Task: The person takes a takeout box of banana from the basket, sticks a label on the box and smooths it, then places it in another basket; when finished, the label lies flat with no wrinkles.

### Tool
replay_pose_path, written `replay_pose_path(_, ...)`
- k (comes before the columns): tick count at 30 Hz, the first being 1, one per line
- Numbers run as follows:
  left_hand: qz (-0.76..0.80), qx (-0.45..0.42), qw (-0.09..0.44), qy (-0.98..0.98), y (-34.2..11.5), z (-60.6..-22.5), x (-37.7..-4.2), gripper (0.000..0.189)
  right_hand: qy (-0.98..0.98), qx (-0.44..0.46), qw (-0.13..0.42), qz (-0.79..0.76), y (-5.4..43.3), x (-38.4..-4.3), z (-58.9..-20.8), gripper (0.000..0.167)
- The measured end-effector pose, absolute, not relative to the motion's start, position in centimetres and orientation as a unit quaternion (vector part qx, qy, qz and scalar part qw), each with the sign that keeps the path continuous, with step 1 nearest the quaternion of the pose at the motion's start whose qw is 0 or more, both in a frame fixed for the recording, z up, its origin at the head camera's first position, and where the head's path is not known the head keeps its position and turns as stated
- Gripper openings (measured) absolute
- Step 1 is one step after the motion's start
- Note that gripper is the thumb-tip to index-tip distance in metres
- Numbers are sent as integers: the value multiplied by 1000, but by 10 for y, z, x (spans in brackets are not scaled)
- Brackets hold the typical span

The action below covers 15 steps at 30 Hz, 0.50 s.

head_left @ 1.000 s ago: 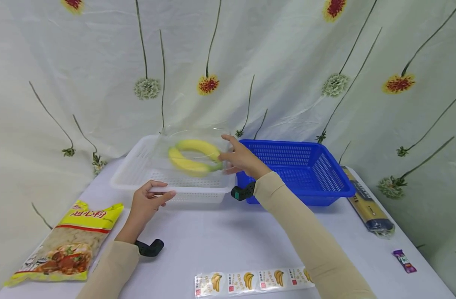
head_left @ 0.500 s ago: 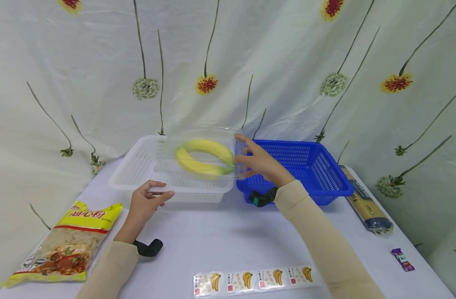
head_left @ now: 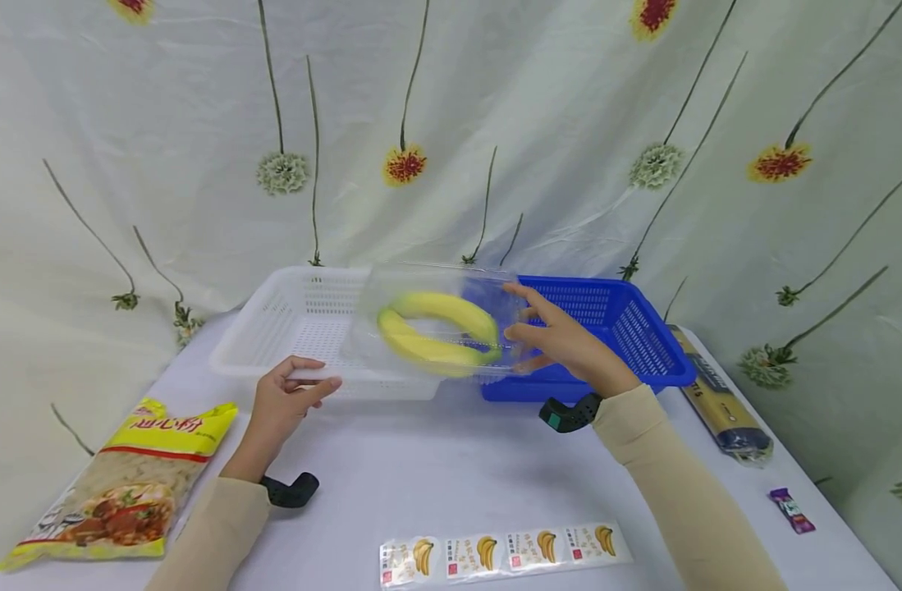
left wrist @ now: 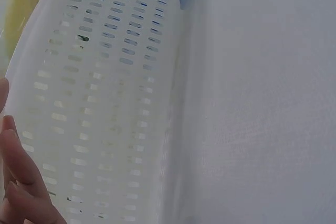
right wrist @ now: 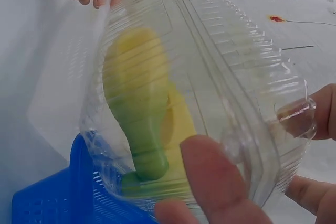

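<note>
Two yellow bananas (head_left: 451, 306) with green stems lie inside a clear plastic box (head_left: 365, 316). My right hand (head_left: 565, 345) grips the box by its right end; in the right wrist view the thumb (right wrist: 212, 174) presses the near side and fingers wrap the other. The box is raised, overlapping both the white basket (head_left: 269, 324) and the blue basket (head_left: 661, 382) in the head view. At the white basket's front edge, my left hand (head_left: 281, 414) pinches the rim between thumb and fingers. The left wrist view mostly shows the basket's slotted side.
A yellow-topped food bag (head_left: 118, 492) lies at the left. Near the front edge is a strip of banana stickers (head_left: 505, 556). A gold and dark package (head_left: 724, 402) and a small purple wrapped snack (head_left: 792, 510) lie at the right. A flowered curtain (head_left: 451, 222) hangs behind.
My right hand has carried the box with the bananas rightward, from over the white basket to partly over the blue one. My left hand has stayed on the rim.
</note>
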<state>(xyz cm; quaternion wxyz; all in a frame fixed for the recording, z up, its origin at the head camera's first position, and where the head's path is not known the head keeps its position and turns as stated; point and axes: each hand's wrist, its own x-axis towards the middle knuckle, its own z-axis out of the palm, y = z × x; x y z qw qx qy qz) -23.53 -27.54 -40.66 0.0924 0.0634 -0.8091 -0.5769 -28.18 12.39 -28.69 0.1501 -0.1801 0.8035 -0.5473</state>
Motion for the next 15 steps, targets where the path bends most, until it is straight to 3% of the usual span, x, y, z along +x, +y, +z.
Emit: replay_pose_path(15, -583, 56, 101, -804, -274, -408, -237, 55, 812, -195, 144, -532, 171, -250, -295, 77)
